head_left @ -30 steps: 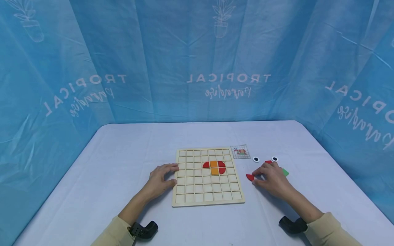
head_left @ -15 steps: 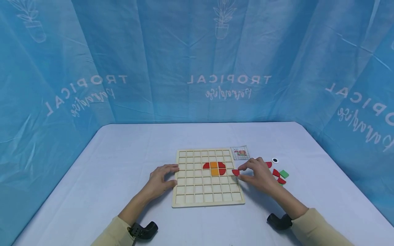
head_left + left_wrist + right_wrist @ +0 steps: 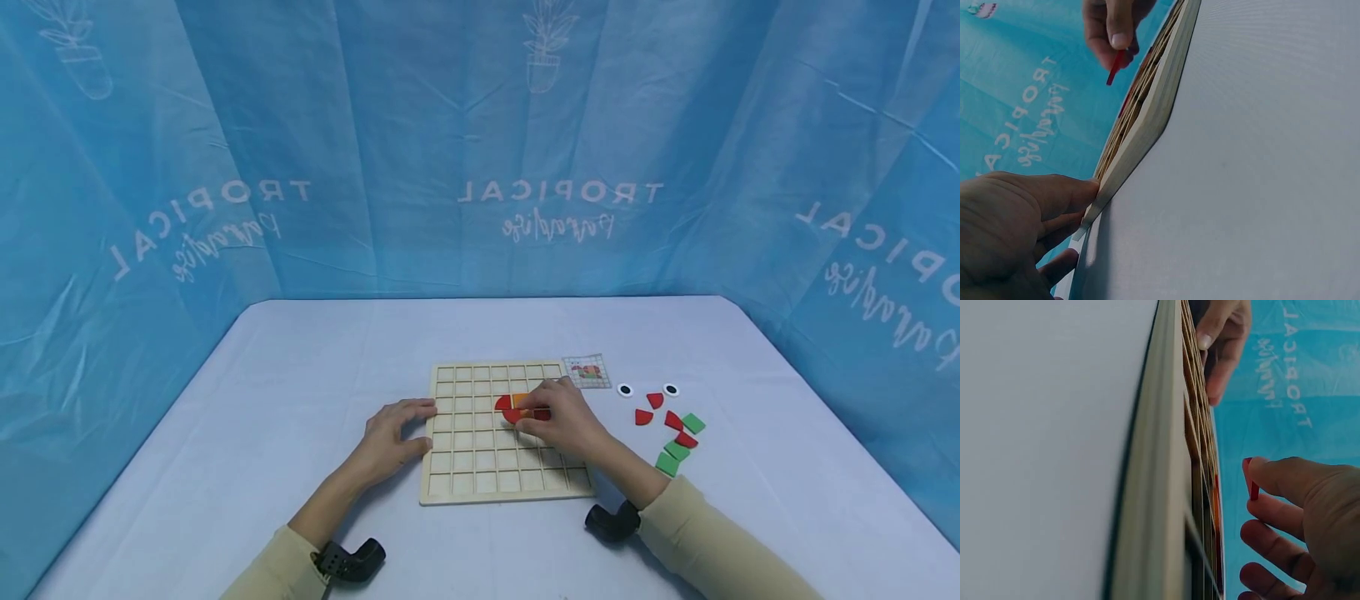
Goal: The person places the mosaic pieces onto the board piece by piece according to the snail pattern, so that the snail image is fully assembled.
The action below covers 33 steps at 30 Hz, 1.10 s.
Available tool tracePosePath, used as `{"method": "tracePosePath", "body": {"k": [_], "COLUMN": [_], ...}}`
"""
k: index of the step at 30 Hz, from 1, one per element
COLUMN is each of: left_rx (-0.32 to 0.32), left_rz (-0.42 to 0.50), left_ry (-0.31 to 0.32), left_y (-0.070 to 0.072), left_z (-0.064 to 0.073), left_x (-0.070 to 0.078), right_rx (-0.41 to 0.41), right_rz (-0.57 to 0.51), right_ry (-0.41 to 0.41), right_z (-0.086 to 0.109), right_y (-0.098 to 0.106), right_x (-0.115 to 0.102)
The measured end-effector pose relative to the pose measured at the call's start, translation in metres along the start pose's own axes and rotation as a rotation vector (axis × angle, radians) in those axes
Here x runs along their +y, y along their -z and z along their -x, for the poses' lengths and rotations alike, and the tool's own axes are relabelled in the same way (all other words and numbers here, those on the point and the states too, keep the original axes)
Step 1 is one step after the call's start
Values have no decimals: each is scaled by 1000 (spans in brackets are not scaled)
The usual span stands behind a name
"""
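A pale wooden grid board (image 3: 461, 481) lies on the table, with red quarter-round tiles and orange square tiles set in its upper right part. My left hand (image 3: 386, 442) rests at the board's left edge, its fingers and thumb spread along the rim. My right hand (image 3: 558, 417) pinches a red quarter-round tile (image 3: 512, 415) between thumb and fingertips, over the board beside the set red tile (image 3: 502, 402) and orange tile (image 3: 519, 399). In the right wrist view the pinched tile (image 3: 1250, 481) is seen edge-on, above the board. My right hand hides some of the set tiles.
A small printed picture card (image 3: 588, 372) lies by the board's far right corner. To the right are several loose red tiles (image 3: 655, 401), green square tiles (image 3: 693, 423) and two white discs with black centres, one disc (image 3: 625, 389) nearer the board. A blue curtain (image 3: 480, 250) hangs behind.
My right hand has carried the red tile leftward from the loose pieces on the right to over the board's tiled part. My left hand has stayed at the left edge.
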<state>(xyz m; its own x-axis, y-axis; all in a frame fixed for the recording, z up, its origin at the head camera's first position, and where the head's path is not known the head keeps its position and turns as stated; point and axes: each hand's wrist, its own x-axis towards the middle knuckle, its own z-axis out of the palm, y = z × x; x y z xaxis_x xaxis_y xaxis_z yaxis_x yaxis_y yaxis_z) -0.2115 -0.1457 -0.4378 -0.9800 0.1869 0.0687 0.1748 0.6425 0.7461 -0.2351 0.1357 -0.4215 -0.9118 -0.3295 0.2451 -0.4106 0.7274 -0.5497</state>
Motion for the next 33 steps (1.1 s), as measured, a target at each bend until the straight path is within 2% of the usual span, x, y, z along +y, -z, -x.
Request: {"method": "tracePosePath", "body": {"k": [10,21,33], "left_rx": [3,0,-7], "left_rz": [8,4,9], "left_ry": [9,10,-7], "left_y": [0,0,-1], "left_z": [0,0,0], "left_x": [2,2,0], "right_rx": [-12,8,8], "right_rz": [54,225,223], "right_ry": [21,85,68], "right_z": [-11,-12,-11], "right_y": [-12,-15,-16], "right_x": [-3,-4,-3]}}
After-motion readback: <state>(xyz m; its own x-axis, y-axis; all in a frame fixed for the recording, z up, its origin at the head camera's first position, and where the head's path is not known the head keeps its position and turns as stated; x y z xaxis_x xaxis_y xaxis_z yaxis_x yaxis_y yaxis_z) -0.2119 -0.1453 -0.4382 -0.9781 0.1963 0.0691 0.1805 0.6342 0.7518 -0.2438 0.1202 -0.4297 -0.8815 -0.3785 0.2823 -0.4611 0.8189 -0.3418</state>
